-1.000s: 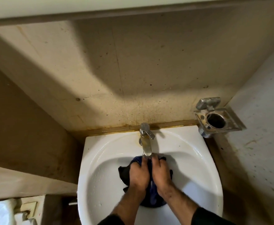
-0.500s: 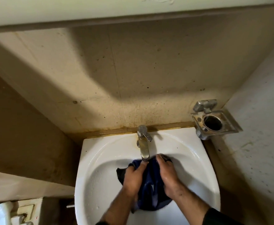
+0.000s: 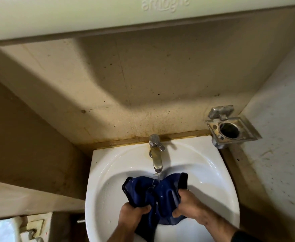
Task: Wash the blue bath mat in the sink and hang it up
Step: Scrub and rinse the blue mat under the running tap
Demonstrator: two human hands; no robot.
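head view. i see the blue bath mat (image 3: 158, 194) bunched in the white sink (image 3: 108, 180), its middle directly under the spout of the tap (image 3: 156, 154). a thin stream of water (image 3: 158, 179) falls from the spout onto the cloth. the mat's far edges fan out to left and right of the stream; its near end trails down toward the near rim of the basin.

left hand (image 3: 132, 215): grip curled tight around the mat's left near fold, pinching the cloth between thumb and fingers. right hand (image 3: 188, 205): grip likewise closed on the mat's right fold, thumb pressed into the fabric. the two hands sit apart, with wet cloth stretched between them.

progress, as i judge it: the washing step is under way, since the mat is wet, in the basin and under running water. i can see no soap or suds, so i cannot tell whether this is a first wetting or a rinse. what is left: finishing the wash, wringing the cloth out, shutting the tap, and hanging the mat up. no rail or hook for hanging shows here; only an empty metal holder (image 3: 230, 128) is fixed to the wall, far right of the sink.
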